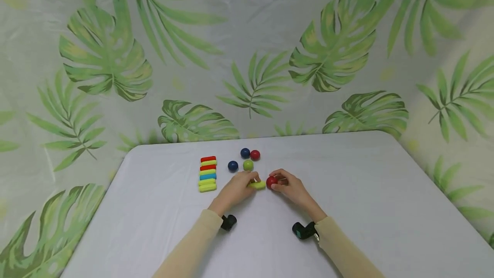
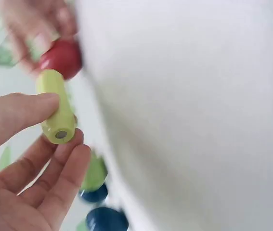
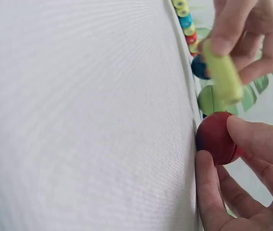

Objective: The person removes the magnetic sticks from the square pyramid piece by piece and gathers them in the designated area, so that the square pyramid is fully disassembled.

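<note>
My left hand [image 1: 240, 185] pinches a yellow-green magnetic rod [image 2: 55, 107] between thumb and fingers; a grey metal disc shows in its near end in the left wrist view. Between the thumb and fingers of my right hand [image 1: 290, 188] is a red ball [image 3: 217, 138], low over the white table. The rod's far end points at the red ball, and in the left wrist view the two overlap. Just beyond the left hand lies a green ball [image 1: 248, 165], with a dark blue ball [image 1: 233, 166] to its left.
Farther back, another dark blue ball [image 1: 245, 153] sits beside a second red ball [image 1: 255, 155]. Several red, yellow-green and blue rods [image 1: 208, 176] lie in a column on the left. The white table [image 1: 347, 175] meets a leaf-patterned cloth [image 1: 254, 85] behind.
</note>
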A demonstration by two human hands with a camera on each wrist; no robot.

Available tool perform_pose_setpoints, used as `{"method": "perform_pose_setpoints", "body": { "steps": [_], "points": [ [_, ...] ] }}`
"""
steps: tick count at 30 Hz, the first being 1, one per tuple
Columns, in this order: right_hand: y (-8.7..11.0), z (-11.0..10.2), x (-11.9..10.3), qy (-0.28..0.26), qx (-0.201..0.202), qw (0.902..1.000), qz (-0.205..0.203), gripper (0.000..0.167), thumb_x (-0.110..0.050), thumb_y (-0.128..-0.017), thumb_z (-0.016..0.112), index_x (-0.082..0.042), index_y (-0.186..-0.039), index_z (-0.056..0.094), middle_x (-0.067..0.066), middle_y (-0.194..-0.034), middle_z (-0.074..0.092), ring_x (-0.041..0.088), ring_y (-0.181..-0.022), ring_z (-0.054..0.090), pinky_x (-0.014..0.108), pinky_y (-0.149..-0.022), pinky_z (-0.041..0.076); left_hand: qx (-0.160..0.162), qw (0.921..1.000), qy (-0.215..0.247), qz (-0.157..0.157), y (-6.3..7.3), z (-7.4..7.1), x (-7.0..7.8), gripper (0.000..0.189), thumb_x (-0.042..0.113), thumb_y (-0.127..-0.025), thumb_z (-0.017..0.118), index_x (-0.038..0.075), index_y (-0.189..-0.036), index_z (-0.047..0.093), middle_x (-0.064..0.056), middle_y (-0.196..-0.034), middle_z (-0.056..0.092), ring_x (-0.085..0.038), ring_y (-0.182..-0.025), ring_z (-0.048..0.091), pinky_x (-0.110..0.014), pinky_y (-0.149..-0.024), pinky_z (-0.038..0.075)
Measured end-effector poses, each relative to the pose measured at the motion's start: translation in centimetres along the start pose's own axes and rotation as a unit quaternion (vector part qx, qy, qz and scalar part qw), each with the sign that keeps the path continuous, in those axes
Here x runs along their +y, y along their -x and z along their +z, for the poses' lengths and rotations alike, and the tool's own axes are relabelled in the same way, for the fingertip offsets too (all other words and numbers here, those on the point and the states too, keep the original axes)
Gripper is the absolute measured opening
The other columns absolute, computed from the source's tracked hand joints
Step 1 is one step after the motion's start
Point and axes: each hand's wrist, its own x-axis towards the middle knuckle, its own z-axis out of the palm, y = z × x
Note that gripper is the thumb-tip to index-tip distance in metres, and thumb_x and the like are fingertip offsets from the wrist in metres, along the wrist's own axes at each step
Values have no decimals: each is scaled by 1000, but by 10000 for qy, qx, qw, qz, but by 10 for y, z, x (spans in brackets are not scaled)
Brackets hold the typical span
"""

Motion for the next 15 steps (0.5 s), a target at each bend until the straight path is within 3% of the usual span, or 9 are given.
{"method": "perform_pose_setpoints", "body": {
  "steps": [3, 6, 12, 15],
  "points": [
    [-1, 2, 0, -28, -31, 9999, 116, 28, -10, -89, 67, -12, -116, 61, 12, -117, 60, 30, -104, 55, 46, -89, 47, 243, 9966, 769, -152, 12, -15, -4, 18, 5, -89, 66, 10, -106, 65, -1, -100, 64, -17, -92, 58, -31, -82, 49],
    [-2, 2, 2, -23, -28, 9998, 184, 29, -10, -89, 68, -13, -117, 61, 10, -118, 60, 29, -105, 54, 45, -90, 46, 490, 9926, 1081, -244, 27, -32, -14, 16, 3, -88, 67, 8, -102, 65, -1, -98, 64, -18, -90, 58, -33, -79, 50],
    [-3, 2, 3, -12, -70, 10000, 32, 29, -10, -89, 67, -13, -117, 60, 11, -119, 60, 29, -106, 54, 46, -91, 46, 965, 9904, 653, -749, 64, -53, -39, 16, -4, -80, 73, 5, -92, 67, -2, -90, 61, -17, -81, 58, -33, -74, 51],
    [-4, 2, 1, 38, -70, 10000, 12, 29, -9, -89, 67, -12, -117, 60, 12, -118, 60, 30, -105, 55, 45, -89, 47, 914, 9890, 358, -1108, 77, -54, -50, 15, -4, -78, 74, 4, -89, 68, -2, -86, 58, -17, -78, 56, -33, -73, 51]
  ]
}}
